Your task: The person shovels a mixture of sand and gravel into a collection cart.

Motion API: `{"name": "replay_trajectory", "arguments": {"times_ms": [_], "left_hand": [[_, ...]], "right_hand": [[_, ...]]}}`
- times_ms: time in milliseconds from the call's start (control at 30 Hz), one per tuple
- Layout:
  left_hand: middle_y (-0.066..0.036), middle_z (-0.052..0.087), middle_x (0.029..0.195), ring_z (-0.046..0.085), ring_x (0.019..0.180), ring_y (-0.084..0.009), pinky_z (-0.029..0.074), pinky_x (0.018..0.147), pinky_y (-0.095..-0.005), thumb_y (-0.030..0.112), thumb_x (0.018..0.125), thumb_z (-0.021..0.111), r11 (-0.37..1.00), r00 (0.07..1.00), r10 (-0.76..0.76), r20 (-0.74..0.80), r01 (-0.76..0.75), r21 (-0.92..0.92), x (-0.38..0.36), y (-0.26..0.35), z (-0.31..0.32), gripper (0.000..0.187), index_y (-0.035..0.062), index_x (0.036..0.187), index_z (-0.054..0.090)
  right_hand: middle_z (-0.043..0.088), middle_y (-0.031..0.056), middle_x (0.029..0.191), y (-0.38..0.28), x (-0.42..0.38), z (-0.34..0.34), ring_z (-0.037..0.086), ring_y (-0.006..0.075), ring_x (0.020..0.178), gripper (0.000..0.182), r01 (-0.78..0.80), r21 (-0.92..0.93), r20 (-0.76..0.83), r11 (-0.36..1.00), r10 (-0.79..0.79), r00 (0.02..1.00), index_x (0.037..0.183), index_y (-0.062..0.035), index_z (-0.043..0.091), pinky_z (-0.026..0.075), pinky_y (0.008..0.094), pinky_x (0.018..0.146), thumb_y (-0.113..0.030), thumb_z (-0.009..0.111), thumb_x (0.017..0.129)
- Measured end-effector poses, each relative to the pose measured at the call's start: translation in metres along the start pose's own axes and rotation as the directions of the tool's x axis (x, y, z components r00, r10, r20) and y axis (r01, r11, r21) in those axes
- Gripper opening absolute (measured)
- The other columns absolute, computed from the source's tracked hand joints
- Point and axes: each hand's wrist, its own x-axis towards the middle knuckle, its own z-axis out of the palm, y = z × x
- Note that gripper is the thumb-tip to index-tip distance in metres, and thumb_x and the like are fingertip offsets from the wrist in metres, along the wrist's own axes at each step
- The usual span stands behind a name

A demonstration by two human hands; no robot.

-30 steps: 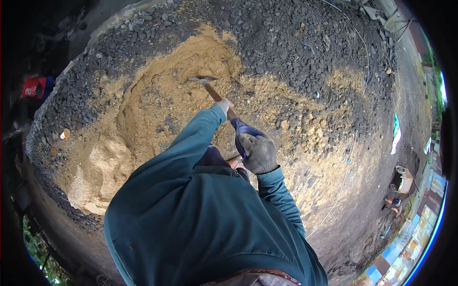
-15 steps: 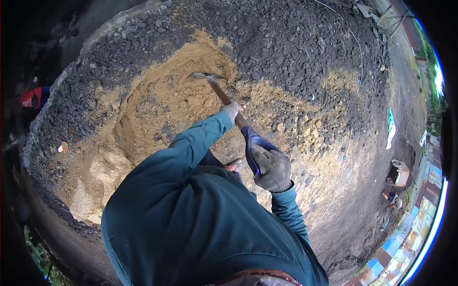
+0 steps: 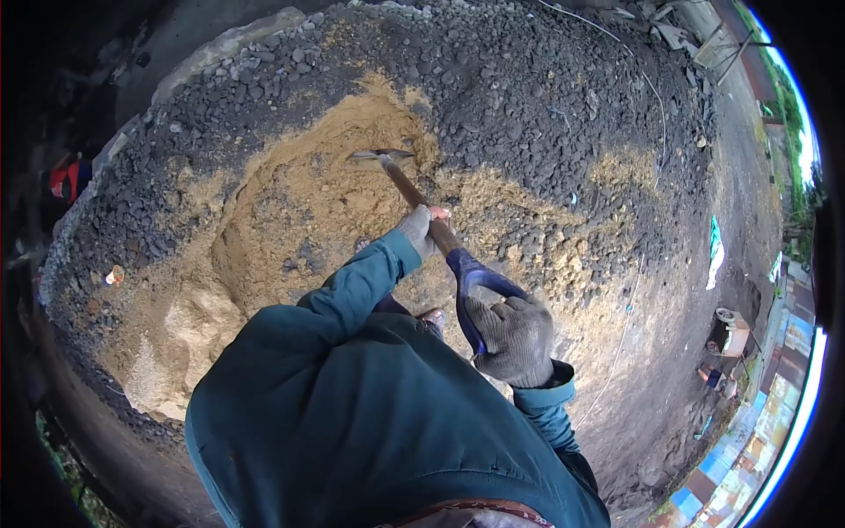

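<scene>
A dark teal long-sleeved top [image 3: 370,422] spans the near side, its loose cloth creased, a curved seam crossing it close to the near edge. Both sleeves end in hemmed cuffs [image 3: 543,398] of the same teal. Grey knit gloves [image 3: 519,352] clothe the left hand [image 3: 417,232] and the right hand [image 3: 510,334], the right one visibly ribbed. Reddish-brown trim [image 3: 480,504] borders pale cloth [image 3: 493,519] nearest.
</scene>
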Motion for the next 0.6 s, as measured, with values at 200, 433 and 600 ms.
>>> {"name": "replay_trajectory", "arguments": {"times_ms": [200, 433, 600], "left_hand": [[-0.015, 0.051, 0.1, 0.057, 0.086, -0.0328, 0.051, 0.082, -0.0561, 0.017, 0.085, 0.055, 0.987, 0.901, -0.149, -0.406, 0.16, -0.008, 0.095, 0.034, -0.027, 0.016, 0.013, 0.1, 0.053], [-0.007, 0.048, 0.065, 0.052, 0.063, -0.0256, 0.051, 0.073, -0.0471, 0.016, 0.085, 0.054, 0.969, 0.999, -0.045, 0.029, 0.051, -0.241, -0.05, 0.003, 0.07, 0.008, 0.0102, 0.085, 0.048], [-0.007, 0.048, 0.065, 0.051, 0.059, -0.0258, 0.05, 0.072, -0.0472, 0.013, 0.083, 0.055, 0.935, 0.953, 0.13, 0.272, -0.027, -0.353, -0.012, 0.037, 0.045, 0.009, 0.0096, 0.083, 0.047]], "right_hand": [[0.067, 0.0127, 0.083, 0.036, 0.003, 0.1, 0.066, 0.0317, 0.082, 0.053, -0.101, 0.067, -0.071, 0.993, 0.106, 0.992, 0.11, -0.0094, 0.067, 0.051, 0.0403, 0.073, -0.017, 0.072, 0.057], [0.062, 0.0134, 0.091, 0.008, -0.066, -0.062, 0.058, 0.0298, 0.096, 0.055, -0.12, 0.026, -0.352, 0.992, 0.122, 0.928, 0.112, -0.0014, 0.062, 0.045, 0.05, 0.089, -0.049, 0.056, 0.087], [0.059, 0.0151, 0.099, 0.015, -0.034, 0.006, 0.067, 0.0229, 0.073, 0.08, -0.223, 0.912, -0.153, 0.345, 0.788, 0.597, 0.149, -0.0045, 0.015, 0.056, 0.0329, 0.062, 0.007, 0.056, 0.081]]}}
